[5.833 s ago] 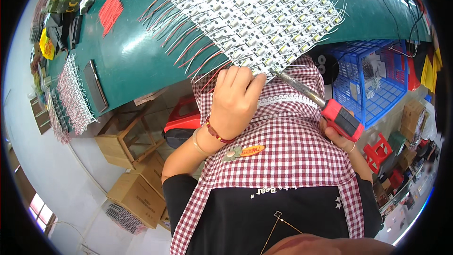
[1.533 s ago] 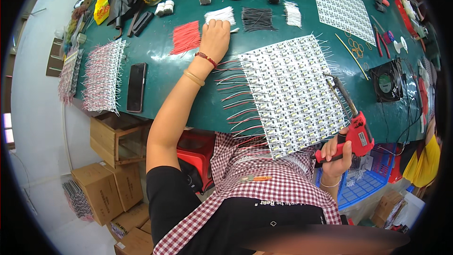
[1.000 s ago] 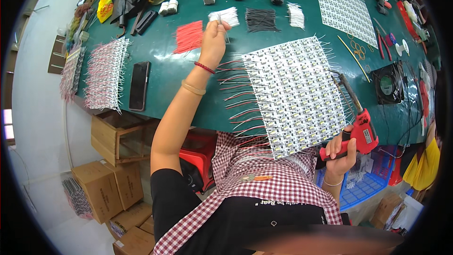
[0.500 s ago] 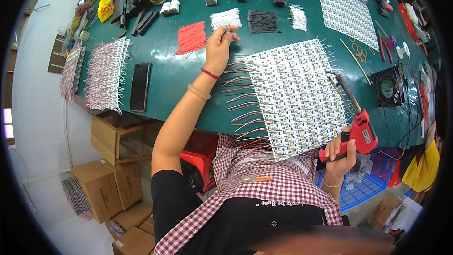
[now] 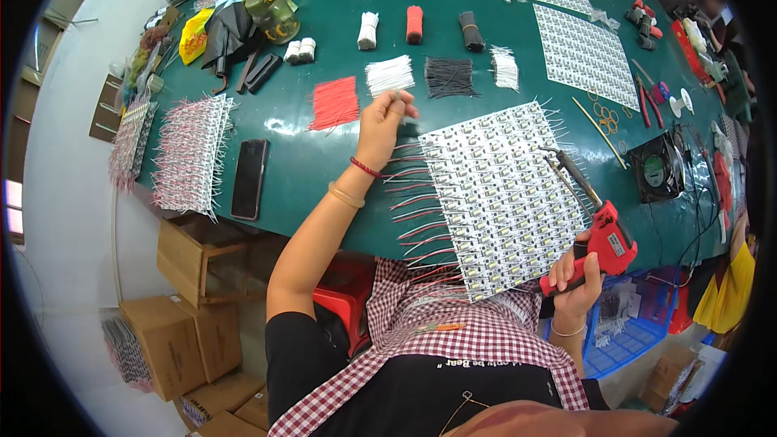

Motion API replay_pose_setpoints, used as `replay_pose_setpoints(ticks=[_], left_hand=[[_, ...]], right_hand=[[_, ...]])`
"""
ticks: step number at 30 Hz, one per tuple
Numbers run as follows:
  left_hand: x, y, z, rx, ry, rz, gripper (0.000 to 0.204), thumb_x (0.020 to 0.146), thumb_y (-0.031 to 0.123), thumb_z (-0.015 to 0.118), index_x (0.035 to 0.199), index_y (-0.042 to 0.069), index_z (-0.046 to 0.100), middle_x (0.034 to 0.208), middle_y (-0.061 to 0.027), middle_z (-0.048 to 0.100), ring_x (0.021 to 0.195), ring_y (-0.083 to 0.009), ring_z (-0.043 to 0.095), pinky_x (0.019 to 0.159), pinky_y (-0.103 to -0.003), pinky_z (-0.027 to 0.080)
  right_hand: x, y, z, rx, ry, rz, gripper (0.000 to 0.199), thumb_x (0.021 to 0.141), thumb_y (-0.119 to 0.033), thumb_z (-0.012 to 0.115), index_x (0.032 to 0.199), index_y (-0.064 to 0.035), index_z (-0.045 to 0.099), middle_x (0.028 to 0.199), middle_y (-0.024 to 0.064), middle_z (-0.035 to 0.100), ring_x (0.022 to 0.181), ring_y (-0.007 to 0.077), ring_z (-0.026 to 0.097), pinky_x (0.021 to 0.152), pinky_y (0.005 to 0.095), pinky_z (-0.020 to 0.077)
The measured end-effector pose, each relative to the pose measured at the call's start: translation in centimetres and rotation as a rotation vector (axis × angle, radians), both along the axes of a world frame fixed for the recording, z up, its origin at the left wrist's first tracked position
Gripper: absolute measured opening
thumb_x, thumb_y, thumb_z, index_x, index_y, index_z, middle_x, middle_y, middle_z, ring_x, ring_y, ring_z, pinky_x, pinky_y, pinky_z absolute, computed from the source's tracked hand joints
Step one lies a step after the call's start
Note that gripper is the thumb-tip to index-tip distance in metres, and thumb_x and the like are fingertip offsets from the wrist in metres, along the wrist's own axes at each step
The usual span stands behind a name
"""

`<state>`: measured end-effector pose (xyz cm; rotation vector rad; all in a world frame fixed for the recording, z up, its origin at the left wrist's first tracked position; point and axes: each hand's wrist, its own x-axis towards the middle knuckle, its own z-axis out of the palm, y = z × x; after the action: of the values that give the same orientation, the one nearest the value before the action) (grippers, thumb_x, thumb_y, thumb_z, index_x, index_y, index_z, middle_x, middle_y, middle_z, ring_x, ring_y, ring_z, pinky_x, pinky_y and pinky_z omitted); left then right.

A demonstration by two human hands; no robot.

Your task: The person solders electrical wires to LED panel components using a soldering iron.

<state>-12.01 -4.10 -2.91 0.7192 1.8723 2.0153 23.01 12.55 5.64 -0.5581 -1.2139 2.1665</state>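
Pinching a white wire (image 5: pixel 396 95), left hand (image 5: pixel 380 125) closed; right hand (image 5: pixel 576 275) gripped soldering gun (image 5: pixel 599 231) over LED panel (image 5: pixel 502 194). Risk: tip scorching panel, wire slipping.

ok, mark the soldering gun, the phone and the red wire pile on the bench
red soldering gun (image 5: pixel 609 244), head view, on its red body above the right hand's grip.
black phone (image 5: pixel 249 179), head view, middle of its dark screen.
red wire pile (image 5: pixel 334 103), head view, centre of the bundle.
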Motion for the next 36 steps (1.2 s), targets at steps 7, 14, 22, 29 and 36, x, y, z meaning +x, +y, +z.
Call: replay_pose_setpoints(ticks=[7,14,22,29,36], left_hand=[[11.2,1.6,7.3,-0.158,0.19,-0.632,0.026,0.09,-0.001,0.045,0.111,0.004,0.059,0.079,-0.007,0.065,0.072,-0.0164,0.063,0.069,-0.03,0.052],[18.1,2.0,8.9,-0.249,0.242,-0.649,0.007,0.094,0.006,0.05,0.095,-0.001,0.051,0.077,-0.0237,0.06,0.074,-0.0437,0.06,0.062,-0.047,0.046],[19.4,1.5,7.5,-0.286,0.258,-0.66,0.011,0.095,0.008,0.05,0.099,-0.002,0.049,0.079,-0.0259,0.059,0.075,-0.0458,0.059,0.064,-0.05,0.046],[20.3,1.4,8.0,-0.323,0.2,-0.541,0.012,0.097,0.009,0.049,0.1,-0.002,0.046,0.075,-0.0265,0.058,0.071,-0.0468,0.059,0.06,-0.051,0.045],[20.8,1.1,8.0,-0.269,0.342,-0.421,0.01,0.092,0.006,0.055,0.097,-0.002,0.056,0.083,-0.0224,0.06,0.077,-0.0409,0.06,0.067,-0.046,0.048]], right_hand=[[-2.4,-1.1,2.8,0.15,-0.214,-0.044,0.042,0.088,0.0,0.061,0.127,0.0,0.046,0.077,0.0064,0.058,0.06,0.0123,0.056,0.06,0.0274,0.0508],[-3.9,-3.7,3.4,0.323,-0.491,0.012,0.025,0.081,0.003,0.074,0.102,-0.0029,0.062,0.088,0.0005,0.062,0.074,0.0068,0.058,0.066,0.0229,0.0485],[-2.9,-3.6,1.8,0.39,-0.482,0.084,0.024,0.083,0.002,0.074,0.103,-0.0012,0.062,0.092,0.0007,0.063,0.08,0.0075,0.06,0.071,0.0235,0.0496],[-2.4,-4.1,1.1,0.47,-0.415,0.044,0.028,0.085,0.001,0.073,0.109,-0.0017,0.06,0.096,0.002,0.064,0.083,0.0079,0.06,0.074,0.023,0.05],[-2.0,-4.5,1.0,0.444,-0.454,0.003,0.031,0.084,0.0,0.075,0.11,-0.0023,0.059,0.096,0.0018,0.064,0.084,0.0077,0.061,0.074,0.0231,0.0504]])
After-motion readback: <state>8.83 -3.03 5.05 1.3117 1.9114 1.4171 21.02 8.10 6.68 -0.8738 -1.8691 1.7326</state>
